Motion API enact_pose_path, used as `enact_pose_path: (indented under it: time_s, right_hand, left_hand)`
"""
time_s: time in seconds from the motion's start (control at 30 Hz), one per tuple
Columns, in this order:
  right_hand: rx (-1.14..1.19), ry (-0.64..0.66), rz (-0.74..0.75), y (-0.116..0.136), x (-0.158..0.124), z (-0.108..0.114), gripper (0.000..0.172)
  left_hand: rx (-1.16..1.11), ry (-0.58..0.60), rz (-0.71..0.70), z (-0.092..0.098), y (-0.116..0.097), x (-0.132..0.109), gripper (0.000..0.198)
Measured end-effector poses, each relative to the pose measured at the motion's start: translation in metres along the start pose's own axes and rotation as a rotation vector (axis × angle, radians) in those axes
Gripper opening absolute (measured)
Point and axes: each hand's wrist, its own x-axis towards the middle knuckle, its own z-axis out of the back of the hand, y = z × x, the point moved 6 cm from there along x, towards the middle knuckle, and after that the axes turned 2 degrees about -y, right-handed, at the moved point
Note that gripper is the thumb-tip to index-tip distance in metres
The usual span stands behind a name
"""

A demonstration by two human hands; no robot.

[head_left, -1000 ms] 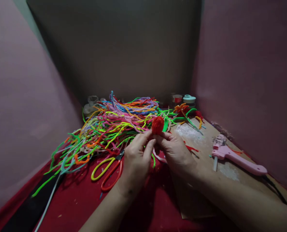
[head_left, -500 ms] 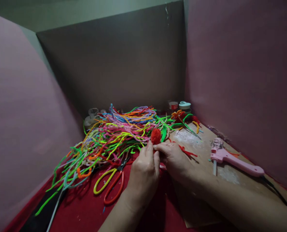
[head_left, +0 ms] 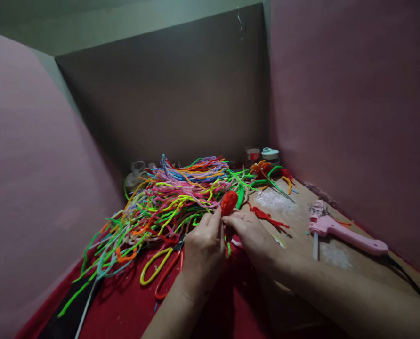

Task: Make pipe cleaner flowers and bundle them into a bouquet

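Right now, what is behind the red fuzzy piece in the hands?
Behind the red fuzzy piece, the pile of coloured fuzzy stems shows, with a green piece at its right. What the red piece itself covers cannot be seen.

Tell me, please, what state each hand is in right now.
Left hand: closed, holding the red fuzzy bud by its base.
Right hand: closed, pinching at the same base; exact grip partly hidden.

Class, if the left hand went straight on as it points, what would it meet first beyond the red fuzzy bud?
Past the red fuzzy bud, the left hand would probably meet the heap of multicoloured fuzzy stems, though depth is unclear.
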Motion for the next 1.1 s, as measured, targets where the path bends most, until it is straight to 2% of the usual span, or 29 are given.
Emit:
enact_pose_path:
  time_s: [0.1, 0.23, 0.3, 0.4, 0.57, 0.7, 0.8, 1.1]
  right_hand:
    - [0.041, 0.022, -0.038, 0.001, -0.002, -0.002, 0.019]
    - [0.216, 0.016, -0.067, 0.004, 0.000, -0.001, 0.004]
    - [0.300, 0.028, -0.039, 0.008, 0.002, 0.001, 0.011]
    - [0.370, 0.053, 0.003, 0.015, 0.005, 0.004, 0.020]
    - [0.308, 0.058, 0.041, 0.022, 0.006, 0.008, 0.042]
    - [0.200, 0.093, 0.076, 0.023, 0.009, 0.009, 0.035]
    - [0.164, 0.087, 0.084, 0.023, 0.010, 0.010, 0.029]
    - [0.137, 0.060, 0.089, 0.025, 0.006, 0.007, 0.033]
  left_hand:
    - [-0.266, 0.004, 0.107, 0.006, 0.008, 0.003, 0.029]
    - [-0.637, 0.084, 0.432, 0.007, 0.022, 0.002, 0.026]
    - [-0.783, 0.137, 0.572, 0.004, 0.023, -0.001, 0.027]
    - [-0.920, 0.191, 0.680, 0.001, 0.022, -0.004, 0.029]
    - [-0.857, 0.234, 0.649, 0.000, 0.021, -0.005, 0.026]
    - [-0.836, 0.294, 0.597, -0.002, 0.016, -0.005, 0.025]
    - [-0.860, 0.296, 0.591, -0.001, 0.013, -0.004, 0.027]
    - [-0.865, 0.251, 0.578, -0.002, 0.016, -0.005, 0.025]
